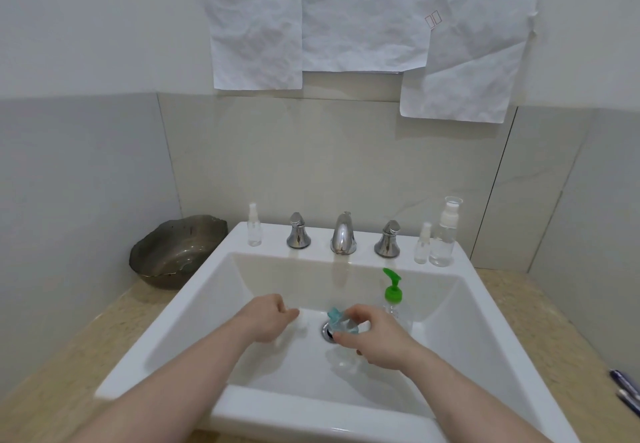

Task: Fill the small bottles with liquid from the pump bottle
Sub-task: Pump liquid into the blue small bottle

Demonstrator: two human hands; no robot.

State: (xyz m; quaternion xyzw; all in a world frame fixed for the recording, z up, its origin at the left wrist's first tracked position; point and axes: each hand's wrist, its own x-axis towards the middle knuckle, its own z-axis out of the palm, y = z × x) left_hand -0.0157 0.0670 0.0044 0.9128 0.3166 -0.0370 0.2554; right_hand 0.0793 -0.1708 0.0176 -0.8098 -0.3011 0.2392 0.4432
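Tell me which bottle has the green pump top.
The clear bottle standing inside the sink, right of the drain. The three bottles on the back ledge all have white tops.

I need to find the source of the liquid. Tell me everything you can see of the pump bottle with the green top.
The pump bottle stands upright inside the sink, at the right of the basin, behind the right hand. Its body looks like clear plastic; how full it is cannot be told. On top sits a bright green pump head with a collar and a nozzle that points up and to the left. No hand touches it.
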